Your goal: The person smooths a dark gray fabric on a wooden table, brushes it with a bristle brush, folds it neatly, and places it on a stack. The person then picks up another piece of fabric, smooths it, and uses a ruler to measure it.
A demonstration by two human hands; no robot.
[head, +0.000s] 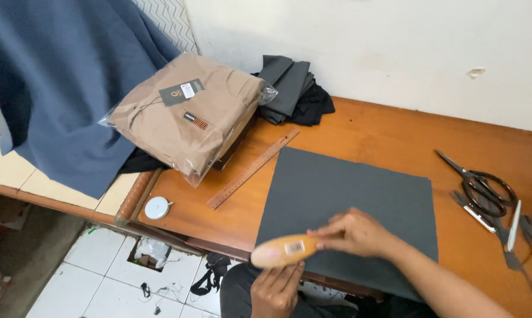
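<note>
Gripping a rounded, pale wooden handle [283, 251] at both ends: right hand [355, 232] pinching it, left hand [276, 287] fingertips beneath; dark grey rectangular cloth [348, 200] lying just behind.

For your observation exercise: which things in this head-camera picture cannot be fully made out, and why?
- Wooden tool: its far end is hidden under the right hand.
- Left hand: cut off by the bottom edge.
- Small tools beside the scissors: too small and overlapping to tell apart.
- Dark folded cloth: partly behind the bagged tan garment.

table [360, 126]: your varnished wood, glossy
cloth [348, 197]: matt grey weave
handle [283, 250]: smooth pale wood
ruler [253, 168]: wood
</note>
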